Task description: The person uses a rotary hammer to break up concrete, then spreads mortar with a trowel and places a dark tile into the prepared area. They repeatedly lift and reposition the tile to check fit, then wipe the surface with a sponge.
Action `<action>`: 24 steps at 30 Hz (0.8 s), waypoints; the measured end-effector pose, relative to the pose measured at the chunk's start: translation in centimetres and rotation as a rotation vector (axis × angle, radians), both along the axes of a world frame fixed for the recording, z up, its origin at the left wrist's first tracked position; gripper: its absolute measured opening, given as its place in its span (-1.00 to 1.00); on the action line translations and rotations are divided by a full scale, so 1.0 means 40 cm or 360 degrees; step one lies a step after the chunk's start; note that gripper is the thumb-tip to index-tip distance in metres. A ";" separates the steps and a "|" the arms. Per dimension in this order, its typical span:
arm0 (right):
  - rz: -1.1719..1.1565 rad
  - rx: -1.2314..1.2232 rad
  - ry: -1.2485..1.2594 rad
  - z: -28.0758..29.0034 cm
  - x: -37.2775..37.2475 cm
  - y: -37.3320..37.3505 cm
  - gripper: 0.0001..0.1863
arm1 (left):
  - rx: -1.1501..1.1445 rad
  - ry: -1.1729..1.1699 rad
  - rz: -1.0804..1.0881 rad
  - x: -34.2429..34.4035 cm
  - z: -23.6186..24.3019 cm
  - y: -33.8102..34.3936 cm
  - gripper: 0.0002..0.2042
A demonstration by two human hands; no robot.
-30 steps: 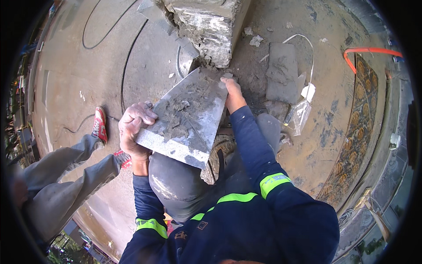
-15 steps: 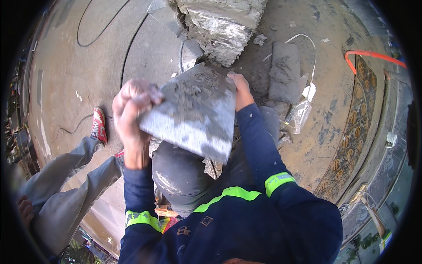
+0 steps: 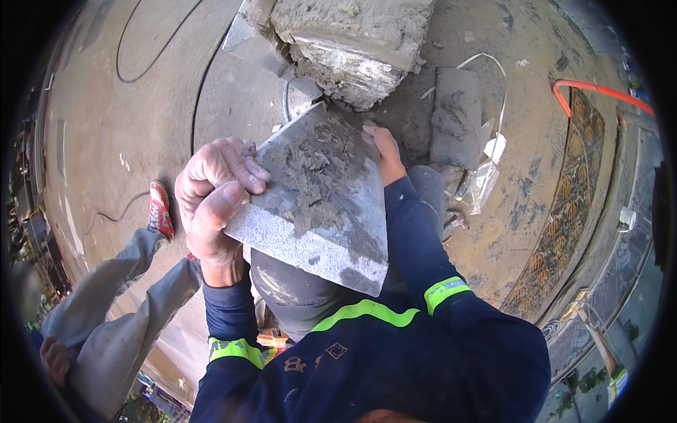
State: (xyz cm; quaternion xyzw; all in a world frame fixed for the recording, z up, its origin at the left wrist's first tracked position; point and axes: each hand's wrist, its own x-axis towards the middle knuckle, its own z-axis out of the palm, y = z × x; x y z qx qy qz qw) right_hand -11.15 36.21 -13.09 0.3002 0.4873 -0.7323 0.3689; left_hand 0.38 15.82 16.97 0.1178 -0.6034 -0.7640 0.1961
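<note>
A grey speckled stone slab (image 3: 309,199), with wet mortar (image 3: 310,162) smeared in lumps on its upper face, is held tilted above my knees. My left hand (image 3: 218,190) grips its left edge, thumb and fingers curled onto the top. My right hand (image 3: 384,151) has hold of its right edge near the far corner, most of the fingers hidden beneath it. Just beyond the slab's far corner stands a rough block (image 3: 352,42) coated in mortar, with a loose lump hanging off its lower part.
A mortar-covered slab (image 3: 455,116) and plastic bag (image 3: 479,183) lie at right. Farther right are an orange hose (image 3: 599,89) and patterned board (image 3: 568,204). Cables (image 3: 201,92) cross the floor (image 3: 106,141) at left, where another person's legs (image 3: 134,310) are close beside me.
The slab and both hands have shifted slightly right. The slab was lifted and blurred half a second ago; its near edge has since dropped nearer my body.
</note>
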 end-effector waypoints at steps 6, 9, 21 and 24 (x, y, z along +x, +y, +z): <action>0.0059 0.0123 0.0032 -0.021 -0.006 0.013 -0.78 | -0.0117 -0.0056 -0.0044 0.036 0.007 0.064 -0.77; -0.0038 0.0159 -0.0081 0.050 0.048 0.047 -0.76 | -0.0070 -0.0328 0.0115 0.088 0.021 0.101 -0.82; -0.0112 -0.0258 -0.0166 0.043 0.081 0.082 -0.77 | 0.0045 -0.0262 0.0268 0.097 0.041 0.087 -0.80; -0.0012 -0.0454 0.0157 -0.027 0.011 0.065 -0.81 | 0.0217 -0.0229 0.0300 0.023 0.012 0.026 -0.83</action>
